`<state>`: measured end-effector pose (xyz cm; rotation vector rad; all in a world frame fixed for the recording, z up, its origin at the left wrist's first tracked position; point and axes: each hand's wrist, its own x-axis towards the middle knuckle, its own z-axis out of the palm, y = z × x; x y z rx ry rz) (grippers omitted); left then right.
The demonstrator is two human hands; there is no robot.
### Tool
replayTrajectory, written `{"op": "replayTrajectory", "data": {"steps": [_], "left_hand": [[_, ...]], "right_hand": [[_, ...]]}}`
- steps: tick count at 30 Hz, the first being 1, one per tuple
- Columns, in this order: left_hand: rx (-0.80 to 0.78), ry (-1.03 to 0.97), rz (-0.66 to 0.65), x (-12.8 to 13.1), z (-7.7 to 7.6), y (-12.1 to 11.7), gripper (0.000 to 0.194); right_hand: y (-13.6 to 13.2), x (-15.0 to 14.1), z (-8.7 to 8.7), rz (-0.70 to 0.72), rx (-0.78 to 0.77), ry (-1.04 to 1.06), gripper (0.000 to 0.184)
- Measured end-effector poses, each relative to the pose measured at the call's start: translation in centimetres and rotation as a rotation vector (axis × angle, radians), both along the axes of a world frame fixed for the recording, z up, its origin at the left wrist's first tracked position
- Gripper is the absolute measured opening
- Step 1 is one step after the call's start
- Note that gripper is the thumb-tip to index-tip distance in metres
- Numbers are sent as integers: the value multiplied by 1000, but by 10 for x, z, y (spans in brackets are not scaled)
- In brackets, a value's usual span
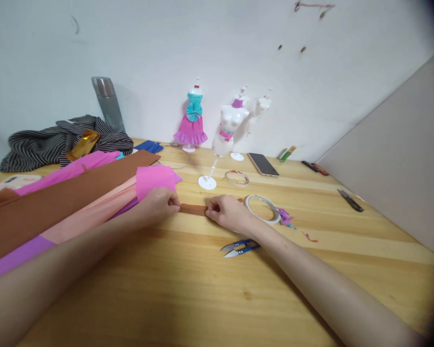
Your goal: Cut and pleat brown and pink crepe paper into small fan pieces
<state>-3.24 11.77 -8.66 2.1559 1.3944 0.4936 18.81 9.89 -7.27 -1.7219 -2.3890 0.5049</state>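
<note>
narrow brown strip of crepe-like material (193, 209) pinched at mid-desk

at the back left stands a grey flask with a silvery metal cap (111, 107); the cap is on, so its contents are hidden. a flat white ring-shaped roll of tape (259, 198) lies to the right, with crumpled purple scraps (285, 217) against its right side. behind it, a thin pale hoop (231, 183) lies with small red and gold bits about it.

the left hand (163, 201) and the right hand (226, 211) both have their fingers closed on the strip, a short length showing between them.

the pale wooden desk (188, 284) shows long grain. blue-handled snips with bare metal blades (243, 250) lie below the right hand. on the left a long brown sheet (75, 193) and a peach sheet (97, 212) overlap, a bright pink piece (155, 178) by the left hand; a black-and-white striped cloth (47, 142) is bunched behind.

a small white mannequin in a turquoise top and pink ruffled skirt (191, 127) stands near the plain white wall (155, 43); a grey-white panel (394, 144) slants along the right.
</note>
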Motion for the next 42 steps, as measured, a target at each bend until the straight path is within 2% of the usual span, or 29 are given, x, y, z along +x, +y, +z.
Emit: {"op": "replayTrajectory", "data": {"steps": [5, 11, 14, 19, 25, 30, 36, 39, 42], "left_hand": [[48, 29, 19, 1, -2, 0, 8], [30, -1, 50, 0, -8, 1, 11], [44, 9, 71, 1, -8, -1, 12], [123, 90, 102, 2, -6, -5, 14], [178, 173, 48, 4, -4, -8, 15], [186, 209, 40, 6, -2, -10, 16], [181, 149, 72, 6, -1, -12, 12], [248, 133, 46, 4, -7, -13, 12], [390, 191, 15, 3, -12, -14, 16]], "right_hand": [[-2, -2, 0, -9, 40, -40, 13], [-7, -5, 2, -22, 39, 49, 2], [-9, -6, 4, -31, 52, 31, 3], [-13, -12, 4, -51, 147, -115, 10], [-13, -14, 2, -55, 135, -168, 14], [-13, -12, -2, -23, 135, -156, 15], [-16, -13, -5, 70, 240, -248, 15], [-14, -11, -4, 135, 309, -280, 14], [-9, -6, -3, 184, 357, -298, 15]]}}
